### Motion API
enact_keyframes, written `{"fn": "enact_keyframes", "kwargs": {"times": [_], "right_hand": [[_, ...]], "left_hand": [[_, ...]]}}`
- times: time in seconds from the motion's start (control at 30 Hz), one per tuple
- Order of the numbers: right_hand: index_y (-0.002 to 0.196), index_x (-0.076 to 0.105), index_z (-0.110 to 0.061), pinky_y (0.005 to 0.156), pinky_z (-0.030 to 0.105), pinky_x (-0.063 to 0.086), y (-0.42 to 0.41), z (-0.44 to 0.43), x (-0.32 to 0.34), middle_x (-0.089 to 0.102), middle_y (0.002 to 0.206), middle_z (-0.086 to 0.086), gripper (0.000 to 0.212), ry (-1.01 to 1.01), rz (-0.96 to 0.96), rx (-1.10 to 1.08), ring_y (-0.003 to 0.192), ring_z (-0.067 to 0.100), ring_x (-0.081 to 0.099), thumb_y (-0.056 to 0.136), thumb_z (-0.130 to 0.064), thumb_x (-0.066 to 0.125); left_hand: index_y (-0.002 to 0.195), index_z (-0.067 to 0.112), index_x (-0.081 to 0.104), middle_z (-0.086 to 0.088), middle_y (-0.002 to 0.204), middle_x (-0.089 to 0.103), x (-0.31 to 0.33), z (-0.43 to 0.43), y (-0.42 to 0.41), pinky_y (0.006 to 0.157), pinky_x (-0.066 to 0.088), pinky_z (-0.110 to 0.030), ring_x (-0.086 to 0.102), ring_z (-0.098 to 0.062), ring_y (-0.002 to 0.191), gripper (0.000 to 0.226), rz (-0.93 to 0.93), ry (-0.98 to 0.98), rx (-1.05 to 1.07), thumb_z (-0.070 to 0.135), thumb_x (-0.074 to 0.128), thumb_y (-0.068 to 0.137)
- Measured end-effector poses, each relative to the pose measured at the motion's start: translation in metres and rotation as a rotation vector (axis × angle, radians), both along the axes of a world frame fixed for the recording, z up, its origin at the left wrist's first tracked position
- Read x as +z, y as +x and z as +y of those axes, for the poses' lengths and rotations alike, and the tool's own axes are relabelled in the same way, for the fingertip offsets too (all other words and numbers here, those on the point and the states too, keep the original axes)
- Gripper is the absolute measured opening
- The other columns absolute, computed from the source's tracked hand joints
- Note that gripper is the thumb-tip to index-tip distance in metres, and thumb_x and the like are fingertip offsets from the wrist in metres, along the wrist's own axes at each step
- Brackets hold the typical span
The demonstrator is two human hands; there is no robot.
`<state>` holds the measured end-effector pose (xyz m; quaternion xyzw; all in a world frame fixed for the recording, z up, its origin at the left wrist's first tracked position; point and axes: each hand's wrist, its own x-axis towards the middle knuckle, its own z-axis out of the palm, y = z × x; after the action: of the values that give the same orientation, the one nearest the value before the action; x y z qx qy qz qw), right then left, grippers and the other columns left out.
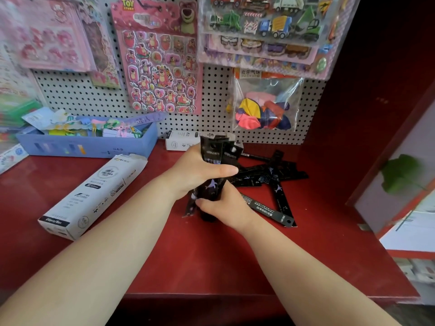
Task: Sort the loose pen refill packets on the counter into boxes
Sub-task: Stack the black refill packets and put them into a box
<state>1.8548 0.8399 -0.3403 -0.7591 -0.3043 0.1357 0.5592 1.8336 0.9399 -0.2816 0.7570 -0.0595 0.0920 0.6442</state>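
Note:
A bundle of black refill packets (217,151) stands upright on the red counter (211,255). My left hand (195,172) grips the bundle round its middle. My right hand (226,205) holds its lower end near the counter. Several more black packets (270,175) lie scattered flat to the right, one (268,209) close to my right wrist. A white refill box (94,194) lies on its side at the left with its far flap open. A second white box (181,141) lies behind the bundle against the pegboard, partly hidden.
A blue tray (89,144) of small colourful items sits at the back left. Sticker sheets (160,57) and a bag of balloons (266,104) hang on the pegboard above. A dark red side wall (364,90) closes the right. The counter's front edge runs below my forearms.

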Motion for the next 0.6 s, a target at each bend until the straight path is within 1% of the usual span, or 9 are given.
{"fn": "enact_keyframes", "kwargs": {"times": [0.07,0.13,0.2,0.27,0.3,0.33,0.43,0.5,0.6], "right_hand": [[0.122,0.046,-0.006,0.084,0.018,0.039,-0.003,0.0,-0.002,0.055,0.106,-0.001,0.05,-0.066,-0.022,0.016,0.102,0.011,0.053,0.077,-0.011,0.067],[0.126,0.041,-0.007,0.085,0.013,0.034,-0.005,0.001,-0.001,0.052,0.114,-0.002,0.055,-0.079,-0.034,-0.008,0.107,0.008,0.049,0.078,-0.011,0.066],[0.12,0.048,-0.007,0.083,0.015,0.037,-0.005,0.003,0.001,0.056,0.113,0.002,0.044,-0.028,0.011,-0.028,0.105,0.01,0.052,0.079,-0.011,0.065],[0.101,0.056,-0.01,0.08,0.026,0.045,-0.007,0.002,0.006,0.061,0.097,0.005,0.02,0.024,0.104,-0.025,0.093,0.014,0.056,0.081,-0.009,0.063],[0.095,0.057,-0.01,0.082,0.031,0.048,-0.007,0.002,0.008,0.061,0.092,0.007,0.013,0.037,0.151,-0.008,0.088,0.016,0.057,0.082,-0.009,0.062],[0.092,0.057,-0.01,0.083,0.033,0.049,-0.006,0.001,0.008,0.06,0.089,0.007,0.01,0.038,0.188,0.019,0.086,0.017,0.057,0.083,-0.009,0.061],[0.096,0.056,-0.01,0.088,0.029,0.048,-0.005,0.0,0.011,0.06,0.091,0.004,0.014,0.009,0.26,0.145,0.088,0.015,0.057,0.083,-0.009,0.06],[0.1,0.057,-0.009,0.092,0.033,0.048,-0.005,-0.001,0.013,0.061,0.092,0.004,0.021,0.024,0.318,0.218,0.09,0.015,0.058,0.079,-0.011,0.062],[0.086,0.057,-0.012,0.076,0.026,0.053,-0.002,-0.006,0.015,0.063,0.08,0.004,0.004,0.132,0.441,0.266,0.072,0.011,0.064,0.083,-0.008,0.056]], "left_hand": [[0.074,0.022,0.063,0.012,0.064,0.067,-0.005,-0.002,-0.001,0.058,0.049,-0.012,0.06,0.007,0.06,0.024,-0.002,0.048,0.021,0.001,0.073,0.068],[0.07,0.022,0.063,0.014,0.057,0.066,-0.01,-0.003,-0.002,0.06,0.048,-0.014,0.059,0.006,0.058,0.024,-0.014,0.059,0.067,-0.002,0.068,0.073],[0.073,0.022,0.062,0.012,0.053,0.063,-0.011,-0.002,-0.002,0.058,0.049,-0.011,0.058,0.003,0.053,0.029,-0.024,-0.006,0.095,-0.006,0.06,0.077],[0.074,0.02,0.061,0.01,0.051,0.063,-0.009,0.0,-0.002,0.055,0.049,-0.012,0.057,0.001,0.048,0.027,-0.015,-0.101,0.108,-0.006,0.056,0.081],[0.074,0.018,0.06,0.008,0.051,0.063,-0.008,0.001,-0.003,0.052,0.049,-0.013,0.056,0.0,0.047,0.025,-0.009,-0.143,0.109,-0.005,0.054,0.083],[0.074,0.016,0.058,0.005,0.053,0.061,-0.007,0.002,-0.003,0.051,0.048,-0.013,0.055,-0.001,0.046,0.024,-0.001,-0.176,0.106,-0.004,0.052,0.084],[0.074,0.014,0.056,0.006,0.051,0.056,-0.007,0.004,-0.003,0.049,0.047,-0.015,0.052,-0.002,0.045,0.022,0.026,-0.217,0.068,-0.001,0.047,0.087],[0.071,0.014,0.055,0.007,0.05,0.057,-0.008,0.003,-0.002,0.059,0.048,-0.016,0.057,-0.001,0.053,0.023,0.034,-0.189,0.051,0.002,0.046,0.088],[0.07,0.019,0.058,0.012,0.06,0.068,-0.008,0.004,0.001,0.081,0.047,-0.019,0.064,0.003,0.078,0.022,0.047,-0.099,0.034,0.009,0.048,0.088]]}}
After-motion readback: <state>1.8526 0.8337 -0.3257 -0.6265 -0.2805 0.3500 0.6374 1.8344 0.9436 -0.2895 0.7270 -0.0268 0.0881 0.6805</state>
